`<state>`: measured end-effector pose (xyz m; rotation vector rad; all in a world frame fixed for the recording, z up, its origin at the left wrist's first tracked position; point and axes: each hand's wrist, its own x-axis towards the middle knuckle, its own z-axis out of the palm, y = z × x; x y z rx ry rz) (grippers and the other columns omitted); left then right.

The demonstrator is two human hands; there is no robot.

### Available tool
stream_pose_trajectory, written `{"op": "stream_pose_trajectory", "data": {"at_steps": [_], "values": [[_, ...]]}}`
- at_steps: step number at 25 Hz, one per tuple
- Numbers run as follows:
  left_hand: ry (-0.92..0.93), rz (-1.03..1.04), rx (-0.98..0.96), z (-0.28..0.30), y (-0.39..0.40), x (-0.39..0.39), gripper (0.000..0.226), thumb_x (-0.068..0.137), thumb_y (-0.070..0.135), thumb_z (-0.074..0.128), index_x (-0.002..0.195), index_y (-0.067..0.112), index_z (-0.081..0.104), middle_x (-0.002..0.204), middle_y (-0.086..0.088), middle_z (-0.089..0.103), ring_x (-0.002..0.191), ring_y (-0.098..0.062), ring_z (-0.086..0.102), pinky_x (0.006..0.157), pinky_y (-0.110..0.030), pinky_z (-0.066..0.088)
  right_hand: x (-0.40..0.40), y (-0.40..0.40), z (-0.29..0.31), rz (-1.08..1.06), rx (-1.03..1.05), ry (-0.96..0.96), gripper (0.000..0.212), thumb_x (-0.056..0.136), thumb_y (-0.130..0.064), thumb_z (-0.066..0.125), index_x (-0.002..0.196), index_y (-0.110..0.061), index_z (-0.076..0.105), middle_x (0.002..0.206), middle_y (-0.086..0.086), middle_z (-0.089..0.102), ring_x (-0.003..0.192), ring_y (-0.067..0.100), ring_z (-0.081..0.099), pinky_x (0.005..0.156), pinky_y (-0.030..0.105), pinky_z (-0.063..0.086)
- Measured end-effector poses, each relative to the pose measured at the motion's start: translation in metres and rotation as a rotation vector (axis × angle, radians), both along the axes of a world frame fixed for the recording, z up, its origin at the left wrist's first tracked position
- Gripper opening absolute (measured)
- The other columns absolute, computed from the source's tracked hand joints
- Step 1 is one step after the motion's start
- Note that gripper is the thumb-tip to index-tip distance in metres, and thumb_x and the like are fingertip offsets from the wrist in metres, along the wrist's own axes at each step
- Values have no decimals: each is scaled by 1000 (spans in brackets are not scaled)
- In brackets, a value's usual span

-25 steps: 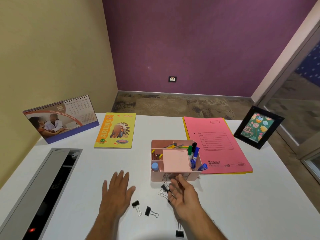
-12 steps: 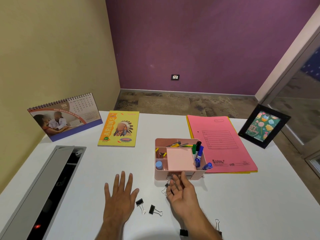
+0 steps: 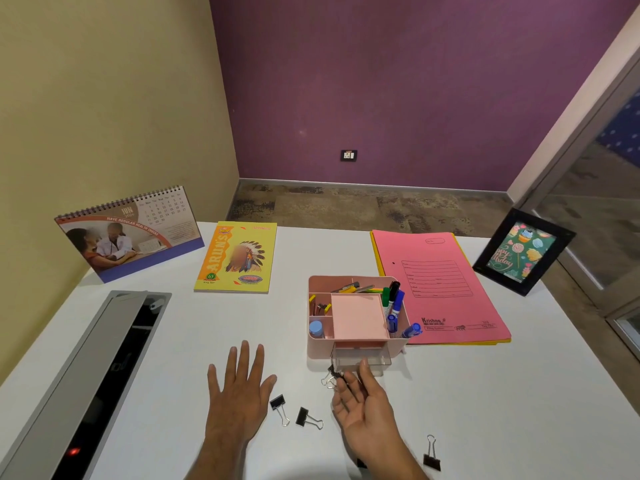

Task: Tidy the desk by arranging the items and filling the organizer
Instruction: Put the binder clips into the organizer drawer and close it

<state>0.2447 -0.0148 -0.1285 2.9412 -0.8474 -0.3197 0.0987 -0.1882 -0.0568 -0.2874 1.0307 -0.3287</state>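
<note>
A pink organizer point(image 3: 318, 348) stands mid-desk with markers point(image 3: 394, 303), a pink note pad point(image 3: 358, 315) and small items in its compartments. Its clear front drawer point(image 3: 372, 361) is pulled partly out. My right hand point(image 3: 363, 405) is palm-up just in front, fingers apart, one fingertip touching the drawer's front. A black binder clip point(image 3: 330, 375) lies beside those fingers. My left hand point(image 3: 239, 393) rests flat on the desk, holding nothing. Two more clips point(image 3: 278, 405) point(image 3: 306, 418) lie between my hands; another clip point(image 3: 431, 455) lies at the lower right.
A yellow notebook point(image 3: 239, 256) and a desk calendar point(image 3: 128, 233) sit at the back left. A pink folder point(image 3: 440, 285) lies right of the organizer, with a photo frame point(image 3: 523, 251) at the back right. An open grey cable tray point(image 3: 90, 375) runs along the left edge.
The clear drawer has come out of the organizer's front at my right fingertips. My left hand has stayed flat on the desk.
</note>
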Motion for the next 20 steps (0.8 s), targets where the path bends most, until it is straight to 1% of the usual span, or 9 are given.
{"op": "stream_pose_trajectory", "data": {"at_steps": [3, 6, 8, 10, 11, 13, 15, 16, 20], "values": [[61, -14, -40, 3, -1, -3, 66, 99, 58, 10, 147, 23, 39, 153, -9, 40, 140, -31, 38, 111, -59, 13, -9, 3, -2, 21, 10, -11, 42, 75, -36, 78, 99, -4, 68, 97, 10, 69, 87, 22, 64, 68, 34, 54], [72, -12, -90, 2, 0, -4, 66, 99, 59, 5, 147, 27, 37, 154, -6, 39, 140, -27, 38, 110, -58, 16, -17, 7, -5, 69, -127, 93, 29, 81, -25, 76, 100, -5, 69, 87, 9, 68, 72, 22, 61, 58, 30, 49], [33, 7, -160, 2, 1, -4, 75, 93, 65, -7, 150, 33, 30, 160, 2, 24, 148, -19, 20, 114, -56, 7, -27, 11, -13, 142, -566, 328, 12, 81, -14, 73, 94, -15, 72, 78, -1, 69, 67, 22, 60, 59, 28, 45], [25, 22, -255, 2, 3, -8, 86, 84, 71, -17, 151, 38, 24, 162, 12, 10, 150, -11, 0, 117, -50, -8, -40, 12, -21, 303, -1268, 518, 16, 81, -23, 72, 93, -34, 68, 88, -16, 68, 88, 17, 63, 73, 23, 47], [44, 16, -285, 5, 5, -10, 87, 82, 74, -17, 152, 39, 22, 162, 15, 8, 149, -8, -4, 117, -47, -13, -45, 10, -26, 455, -1580, 506, 21, 83, -36, 68, 102, -41, 63, 104, -21, 65, 104, 13, 58, 86, 24, 46], [51, -62, -298, 12, 10, -17, 84, 82, 78, -10, 153, 40, 16, 160, 19, 3, 148, -3, -10, 117, -45, -17, -49, 4, -35, 912, -1901, 517, 54, 87, -63, 47, 135, -40, 43, 147, -15, 38, 139, 11, 29, 111, 37, 28], [49, -181, -247, 14, 13, -26, 82, 85, 81, 4, 154, 36, 9, 160, 18, -2, 147, -2, -12, 118, -47, -14, -47, -5, -42, 1205, -2015, 562, 80, 87, -75, 26, 152, -31, 15, 161, -9, 4, 149, 15, -2, 118, 46, 4], [39, -231, -223, 13, 14, -31, 82, 87, 80, 14, 155, 33, 11, 161, 14, 1, 149, -4, -8, 119, -49, -9, -44, -8, -42, 1254, -2076, 568, 84, 87, -77, 21, 154, -28, 10, 162, -7, 1, 149, 19, -4, 117, 50, -1], [-7, -382, -94, 12, 11, -41, 76, 91, 73, 33, 151, 25, 33, 159, 1, 29, 147, -17, 19, 110, -57, 15, -36, -12, -38, 1383, -2122, 620, 81, 89, -76, 25, 150, -22, 28, 155, -2, 34, 142, 27, 33, 111, 50, 2]]}}
